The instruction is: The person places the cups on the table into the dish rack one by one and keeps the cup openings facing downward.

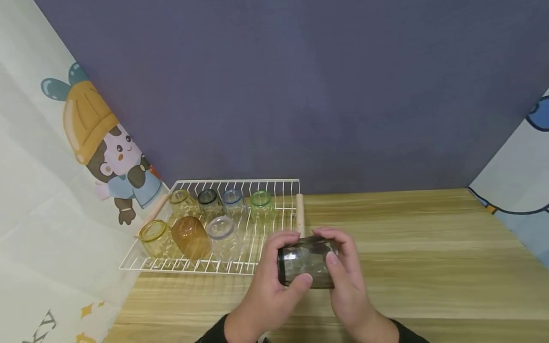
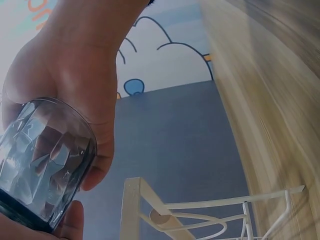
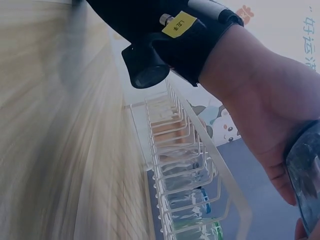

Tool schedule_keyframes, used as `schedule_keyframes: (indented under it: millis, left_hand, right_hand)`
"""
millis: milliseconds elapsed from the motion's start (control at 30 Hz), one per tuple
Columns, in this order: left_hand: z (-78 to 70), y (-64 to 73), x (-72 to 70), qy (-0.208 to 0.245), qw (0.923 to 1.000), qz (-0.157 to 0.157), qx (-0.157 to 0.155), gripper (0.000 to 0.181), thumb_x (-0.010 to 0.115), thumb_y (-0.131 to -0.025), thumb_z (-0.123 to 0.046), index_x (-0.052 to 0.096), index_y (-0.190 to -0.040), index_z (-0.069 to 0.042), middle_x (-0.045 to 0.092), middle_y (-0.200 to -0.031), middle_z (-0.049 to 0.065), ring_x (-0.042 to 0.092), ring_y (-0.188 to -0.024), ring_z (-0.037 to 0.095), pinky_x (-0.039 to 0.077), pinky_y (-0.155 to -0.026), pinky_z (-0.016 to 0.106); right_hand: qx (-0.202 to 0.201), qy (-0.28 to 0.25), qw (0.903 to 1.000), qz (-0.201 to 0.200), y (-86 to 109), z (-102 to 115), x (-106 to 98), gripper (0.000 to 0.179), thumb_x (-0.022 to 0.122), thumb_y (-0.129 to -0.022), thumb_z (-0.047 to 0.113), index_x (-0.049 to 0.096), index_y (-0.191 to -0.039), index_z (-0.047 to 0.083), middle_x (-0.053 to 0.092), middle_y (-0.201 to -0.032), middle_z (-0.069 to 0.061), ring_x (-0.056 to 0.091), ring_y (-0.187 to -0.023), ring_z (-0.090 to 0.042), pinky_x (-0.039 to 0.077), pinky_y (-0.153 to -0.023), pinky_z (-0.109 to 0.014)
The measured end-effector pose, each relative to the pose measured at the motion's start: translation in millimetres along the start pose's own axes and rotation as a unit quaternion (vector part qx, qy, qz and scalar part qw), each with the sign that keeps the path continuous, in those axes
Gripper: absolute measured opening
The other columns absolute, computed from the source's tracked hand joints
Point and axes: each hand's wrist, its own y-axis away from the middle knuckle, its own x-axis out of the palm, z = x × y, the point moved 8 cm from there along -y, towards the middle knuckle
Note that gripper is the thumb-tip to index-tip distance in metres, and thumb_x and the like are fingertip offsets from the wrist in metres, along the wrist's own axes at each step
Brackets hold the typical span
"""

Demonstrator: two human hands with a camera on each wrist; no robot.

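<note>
A dark grey faceted glass [image 1: 310, 264] lies sideways in the air between both hands, over the wooden table. My left hand [image 1: 272, 288] grips its left end, thumb on the near side and fingers wrapped over the far side. At the other end my right hand [image 1: 350, 290] holds it the same way, its thumb pressed against the side. The left wrist view shows the glass [image 2: 47, 160] as see-through with angular facets. In the right wrist view, only part of the glass [image 3: 306, 170] appears at the right edge.
Just left of the hands stands a white wire rack [image 1: 193, 272] with wooden handles [image 1: 300, 216]. It holds several glasses, among them an amber glass [image 1: 191, 238], a clear glass [image 1: 224, 238] and a green glass [image 1: 262, 207]. A dark blue-grey panel [image 1: 300, 95] rises behind the table [image 1: 429, 257].
</note>
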Motion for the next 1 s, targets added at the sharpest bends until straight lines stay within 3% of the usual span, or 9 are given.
schedule_keyframes:
  millis: [200, 500, 900, 1000]
  left_hand:
    - [0.0, 0.9, -4.4, 0.006, 0.9998, -0.006, 0.019, 0.057, 0.064, -0.092, -0.032, 0.041, -0.133, -0.001, 0.046, -0.132, 0.014, 0.049, -0.117, 0.028, 0.049, -0.096, 0.040]
    - [2.0, 3.4, -6.2, 0.007, 0.9998, 0.002, 0.017, 0.057, 0.066, -0.089, -0.026, 0.041, -0.133, -0.001, 0.045, -0.133, 0.012, 0.049, -0.117, 0.027, 0.049, -0.097, 0.040]
    - [6.8, -3.5, -14.7, -0.005, 1.0000, 0.008, 0.001, 0.056, 0.070, -0.085, -0.028, 0.047, -0.131, -0.006, 0.051, -0.131, 0.008, 0.053, -0.115, 0.025, 0.054, -0.088, 0.040]
    - [8.1, -6.0, -19.0, 0.002, 1.0000, 0.008, -0.004, 0.056, 0.070, -0.085, -0.026, 0.047, -0.131, -0.006, 0.050, -0.131, 0.010, 0.053, -0.114, 0.027, 0.056, -0.085, 0.039]
  right_hand:
    - [-0.021, 0.025, 0.9994, 0.014, -0.3, 0.6, 3.1, 0.036, 0.023, -0.093, -0.015, 0.028, -0.128, -0.021, 0.040, -0.135, -0.027, 0.042, -0.122, -0.030, 0.045, -0.100, -0.028]
    - [-0.049, 0.047, 0.9972, 0.033, 2.1, -2.1, 3.8, 0.036, 0.017, -0.093, -0.014, 0.029, -0.126, -0.023, 0.041, -0.136, -0.025, 0.042, -0.124, -0.029, 0.042, -0.103, -0.028]
    - [-0.021, 0.043, 0.9982, 0.036, 2.3, -8.2, -2.1, 0.042, 0.020, -0.092, -0.015, 0.028, -0.132, -0.022, 0.041, -0.135, -0.027, 0.046, -0.119, -0.027, 0.047, -0.098, -0.027]
    - [-0.014, 0.066, 0.9974, 0.025, 2.5, -9.9, -9.7, 0.043, 0.020, -0.091, -0.016, 0.030, -0.133, -0.020, 0.043, -0.134, -0.026, 0.046, -0.120, -0.027, 0.044, -0.099, -0.027]
